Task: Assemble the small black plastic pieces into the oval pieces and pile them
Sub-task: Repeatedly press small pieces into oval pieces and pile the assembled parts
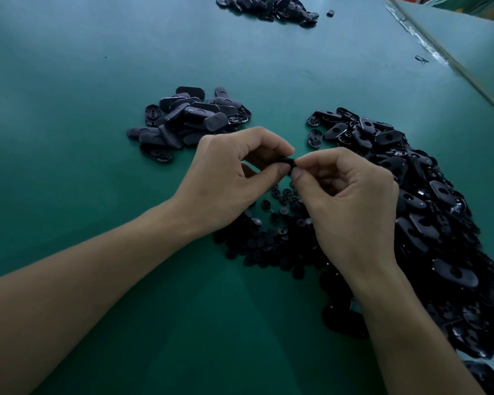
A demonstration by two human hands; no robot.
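My left hand (228,178) and my right hand (351,206) meet above the green table (97,138), fingertips together. Between them they pinch a black oval piece (287,161), mostly hidden by the fingers; whether a small piece is in it cannot be seen. Under the hands lies a heap of small round black pieces (271,238). A big heap of oval pieces with holes (428,223) runs along the right. A smaller pile of oval pieces (191,121) sits beyond my left hand.
Another dark pile of parts (268,7) lies at the far edge, with a single loose piece (330,12) beside it. A seam (439,55) runs diagonally along the table's right side. Bare green surface spreads to the left and near me.
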